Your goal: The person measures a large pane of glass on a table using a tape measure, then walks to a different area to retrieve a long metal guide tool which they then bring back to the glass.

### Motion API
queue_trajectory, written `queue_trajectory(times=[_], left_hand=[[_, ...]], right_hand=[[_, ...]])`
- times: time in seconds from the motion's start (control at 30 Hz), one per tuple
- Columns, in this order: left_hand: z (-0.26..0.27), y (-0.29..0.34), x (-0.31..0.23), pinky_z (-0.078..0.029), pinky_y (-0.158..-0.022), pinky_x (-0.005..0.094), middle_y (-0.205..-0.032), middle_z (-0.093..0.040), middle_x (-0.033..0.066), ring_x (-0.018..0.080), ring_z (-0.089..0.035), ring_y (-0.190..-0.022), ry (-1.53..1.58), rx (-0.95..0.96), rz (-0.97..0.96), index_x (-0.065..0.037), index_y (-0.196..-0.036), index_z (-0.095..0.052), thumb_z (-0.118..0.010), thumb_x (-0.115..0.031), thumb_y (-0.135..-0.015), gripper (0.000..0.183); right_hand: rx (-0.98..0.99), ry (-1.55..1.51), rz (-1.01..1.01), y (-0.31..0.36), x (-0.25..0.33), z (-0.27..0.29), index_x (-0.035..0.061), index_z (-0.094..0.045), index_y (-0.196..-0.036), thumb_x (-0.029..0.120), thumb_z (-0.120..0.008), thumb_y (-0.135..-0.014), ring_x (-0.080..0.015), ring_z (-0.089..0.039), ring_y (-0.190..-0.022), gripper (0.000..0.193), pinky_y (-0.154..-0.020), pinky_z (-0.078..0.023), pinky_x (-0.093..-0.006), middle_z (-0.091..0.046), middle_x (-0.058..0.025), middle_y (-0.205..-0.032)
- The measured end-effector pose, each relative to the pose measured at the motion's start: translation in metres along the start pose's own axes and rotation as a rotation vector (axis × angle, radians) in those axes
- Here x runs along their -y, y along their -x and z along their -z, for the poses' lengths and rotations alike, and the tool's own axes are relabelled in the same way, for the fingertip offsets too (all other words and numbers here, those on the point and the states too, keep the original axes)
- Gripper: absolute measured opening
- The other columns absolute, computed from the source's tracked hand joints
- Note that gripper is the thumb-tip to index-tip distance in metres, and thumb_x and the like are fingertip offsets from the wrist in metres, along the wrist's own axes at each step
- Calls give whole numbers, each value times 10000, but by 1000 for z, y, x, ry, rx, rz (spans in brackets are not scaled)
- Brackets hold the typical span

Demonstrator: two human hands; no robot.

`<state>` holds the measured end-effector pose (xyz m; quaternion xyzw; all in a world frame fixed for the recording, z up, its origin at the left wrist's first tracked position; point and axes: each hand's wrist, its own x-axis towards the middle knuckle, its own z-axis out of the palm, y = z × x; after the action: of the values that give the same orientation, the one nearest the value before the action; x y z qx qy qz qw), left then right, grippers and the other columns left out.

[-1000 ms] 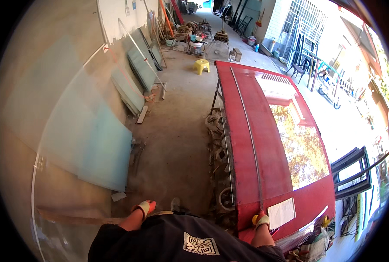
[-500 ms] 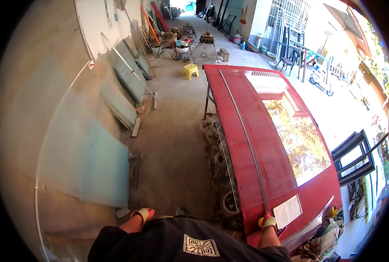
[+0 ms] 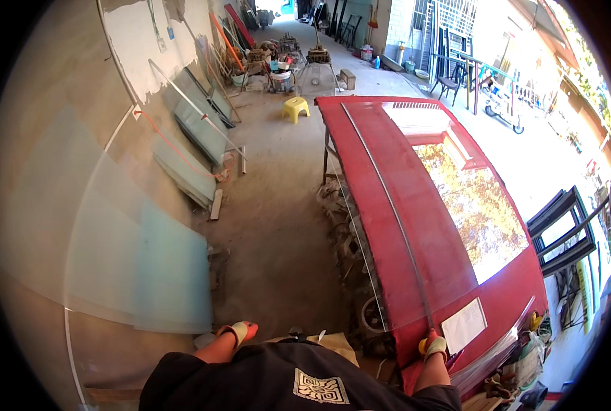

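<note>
A clear glass sheet (image 3: pixel 432 264) lies on a red-covered table (image 3: pixel 504 298) to my right, reflecting trees and a building. Along it, from the far edge to the near edge, runs a long thin grey strip (image 3: pixel 391 198), which looks like a tape measure's blade. My right hand (image 3: pixel 434 344), in a cream glove with red-orange fingers, grips a small yellow tape measure (image 3: pixel 423 346) at the strip's near end. Beside that hand rests a white sheet of paper (image 3: pixel 464 325). My left hand (image 3: pixel 242 332), gloved alike, hangs by my body with fingers loosely curled and nothing visible in them.
Large glass panes (image 3: pixel 172 274) lean on the left wall near my left arm. Smaller panes (image 3: pixel 199 127) and a pale pole lean farther along. A yellow stool (image 3: pixel 296 109) stands past the table's far left corner. Dark frames (image 3: pixel 562 229) are at the right.
The view has shifted a little, so table and panes sit slightly differently. My left hand has come slightly right; my right hand stays at the strip's near end. More light brown material shows before me.
</note>
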<state>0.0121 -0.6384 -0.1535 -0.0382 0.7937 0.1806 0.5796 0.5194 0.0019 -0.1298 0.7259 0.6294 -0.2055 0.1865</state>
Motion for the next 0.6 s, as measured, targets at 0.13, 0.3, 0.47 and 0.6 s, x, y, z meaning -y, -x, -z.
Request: queue_trajectory(times=[0.13,0.3,0.47,0.6], left_hand=[[-11,-20,-12,-302,-1287,430,-1675,-471,76,279,-416,-1562,-264,-41,-61,-119,-1564,-542,-379,-485,-1016,680],[-16,10,-46,-310,-1281,423,-1647,-511,84,289,-444,-1544,-207,-47,-24,-115,-1552,-559,-410,-494,-1016,674],[-29,-50,-60,-290,-1290,424,-1664,-488,85,296,-421,-1558,-87,-14,-87,-116,-1565,-545,-415,-499,-1026,673],[-45,-60,-94,-283,-1291,423,-1691,-452,55,258,-403,-1568,-766,-114,-255,-175,-1589,-520,-414,-526,-1027,671]], right_hand=[[-81,29,128,-7,-16,1,-42,-768,-1159,658,-433,-1053,-482,-685,-1177,783,-980,-530,-550,-741,-299,-1192],[-30,-137,142,23,-5,7,-24,-754,-1186,669,-441,-1056,-473,-705,-1143,772,-956,-550,-533,-760,-278,-1172],[-46,-252,106,43,-7,15,-45,-758,-1170,667,-485,-1037,-489,-710,-1101,774,-914,-539,-560,-761,-293,-1140],[-23,-309,103,58,6,26,-70,-759,-1155,656,-504,-1028,-487,-709,-1106,780,-918,-531,-566,-751,-319,-1115]])
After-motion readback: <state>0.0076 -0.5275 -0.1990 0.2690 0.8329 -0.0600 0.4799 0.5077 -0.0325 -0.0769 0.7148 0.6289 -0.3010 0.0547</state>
